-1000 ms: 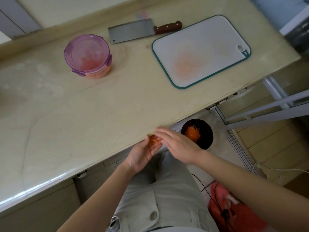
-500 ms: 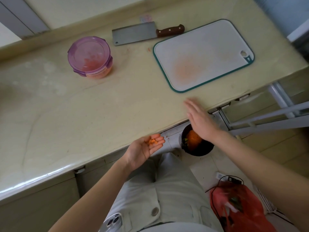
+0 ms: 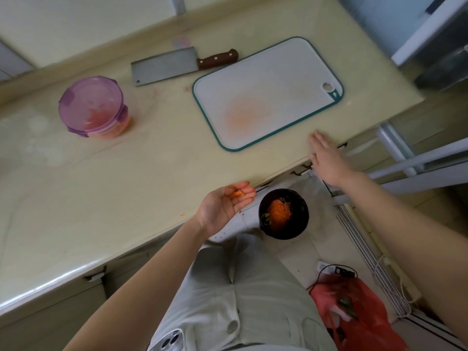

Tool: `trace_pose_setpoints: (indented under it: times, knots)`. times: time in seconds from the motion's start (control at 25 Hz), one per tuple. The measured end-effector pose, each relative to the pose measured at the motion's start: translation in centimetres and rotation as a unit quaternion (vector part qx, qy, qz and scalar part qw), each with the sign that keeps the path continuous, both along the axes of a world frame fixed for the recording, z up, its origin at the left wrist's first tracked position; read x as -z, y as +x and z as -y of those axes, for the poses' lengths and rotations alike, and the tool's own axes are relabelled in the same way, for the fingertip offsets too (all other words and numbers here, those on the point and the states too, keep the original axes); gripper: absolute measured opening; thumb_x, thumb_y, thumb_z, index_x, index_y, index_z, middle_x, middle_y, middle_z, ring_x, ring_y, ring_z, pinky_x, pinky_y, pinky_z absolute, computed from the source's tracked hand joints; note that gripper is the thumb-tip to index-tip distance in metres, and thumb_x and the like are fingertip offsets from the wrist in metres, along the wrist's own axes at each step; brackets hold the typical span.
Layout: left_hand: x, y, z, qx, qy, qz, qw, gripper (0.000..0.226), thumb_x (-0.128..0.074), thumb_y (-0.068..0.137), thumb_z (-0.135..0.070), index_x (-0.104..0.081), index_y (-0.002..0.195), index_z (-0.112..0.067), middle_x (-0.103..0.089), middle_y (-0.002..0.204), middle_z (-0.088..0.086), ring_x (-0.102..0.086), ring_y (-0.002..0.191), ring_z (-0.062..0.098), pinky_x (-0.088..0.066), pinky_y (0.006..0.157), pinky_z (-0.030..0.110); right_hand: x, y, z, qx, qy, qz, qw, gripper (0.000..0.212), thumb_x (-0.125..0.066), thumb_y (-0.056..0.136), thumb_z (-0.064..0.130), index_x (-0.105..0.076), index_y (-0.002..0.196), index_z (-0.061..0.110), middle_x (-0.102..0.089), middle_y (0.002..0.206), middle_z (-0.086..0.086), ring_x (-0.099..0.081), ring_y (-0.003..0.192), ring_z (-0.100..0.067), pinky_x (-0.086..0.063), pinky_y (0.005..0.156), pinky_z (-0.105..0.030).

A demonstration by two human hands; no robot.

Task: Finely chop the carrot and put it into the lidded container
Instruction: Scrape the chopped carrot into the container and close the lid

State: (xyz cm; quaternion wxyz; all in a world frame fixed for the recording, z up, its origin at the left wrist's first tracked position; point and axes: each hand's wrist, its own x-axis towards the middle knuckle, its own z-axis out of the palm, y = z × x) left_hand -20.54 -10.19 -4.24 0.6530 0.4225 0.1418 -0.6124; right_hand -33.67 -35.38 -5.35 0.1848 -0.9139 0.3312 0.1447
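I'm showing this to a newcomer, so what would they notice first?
Probably the orange: the left hand, palm up at the counter's front edge, carries carrot bits, and a black bin on the floor beside it holds a heap of chopped carrot. Next, the purple lidded container at the counter's left, orange inside, and the orange-stained cutting board on the right.

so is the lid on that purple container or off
On: the purple lid sits flat atop the container, orange carrot showing through. Clipped shut: cannot tell.
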Motion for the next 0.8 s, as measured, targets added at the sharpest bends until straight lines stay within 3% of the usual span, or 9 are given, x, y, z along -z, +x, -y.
trace_pose_setpoints:
  times: [0.12,0.24,0.36,0.52,0.8]
  knots:
    - [-0.4,-0.9,2.9,0.032,0.005,0.027,0.999,0.036,-0.03,0.097,-0.015,-0.061,0.095,0.003,-0.066,0.087,0.017,-0.068,0.077,0.024,-0.057,0.075,0.029,-0.1,-0.9,1.3,0.0,-0.004,-0.005,1.0,0.056,-0.03,0.103,0.017,-0.005,0.151,0.005,0.001,0.159,-0.011,0.004,0.147,-0.024,0.002,0.115,-0.029]
    - [-0.3,-2.1,5.6,0.033,0.025,0.062,0.997,0.044,-0.028,0.101,-0.028,-0.057,0.079,-0.003,-0.062,0.068,0.009,-0.06,0.064,0.019,-0.052,0.062,0.025,-0.6,-1.5,2.1,0.013,0.008,0.022,1.0,0.053,-0.032,0.102,0.01,-0.012,0.151,0.007,-0.005,0.16,-0.009,-0.001,0.147,-0.022,-0.001,0.116,-0.031]
    - [0.3,-3.3,5.4,0.056,0.032,0.041,0.997,0.035,-0.027,0.097,-0.014,-0.053,0.075,-0.005,-0.059,0.062,0.007,-0.056,0.058,0.017,-0.049,0.057,0.023,-1.0,-0.7,-0.8,-0.046,0.046,0.096,0.993,0.053,-0.035,0.099,0.002,-0.022,0.149,0.011,-0.017,0.158,-0.004,-0.012,0.146,-0.017,-0.007,0.119,-0.032]
    - [2.0,-2.7,0.7,0.045,0.072,0.013,0.996,0.032,-0.028,0.094,-0.008,-0.057,0.083,0.0,-0.061,0.067,0.011,-0.061,0.059,0.019,-0.053,0.057,0.024,-2.0,2.4,-5.9,-0.149,0.121,0.129,0.973,0.048,-0.031,0.103,0.012,-0.021,0.15,0.015,-0.013,0.159,0.002,-0.007,0.146,-0.011,0.002,0.113,-0.022]
    - [4.0,-0.6,-6.2,-0.022,0.083,0.013,0.996,0.036,-0.031,0.072,0.011,-0.061,0.092,0.005,-0.066,0.082,0.017,-0.067,0.07,0.022,-0.057,0.066,0.026,-0.4,8.0,-16.2,-0.353,0.186,0.104,0.911,0.062,-0.03,0.092,-0.013,-0.024,0.149,0.011,-0.016,0.158,-0.001,-0.007,0.146,-0.011,0.002,0.118,-0.021]
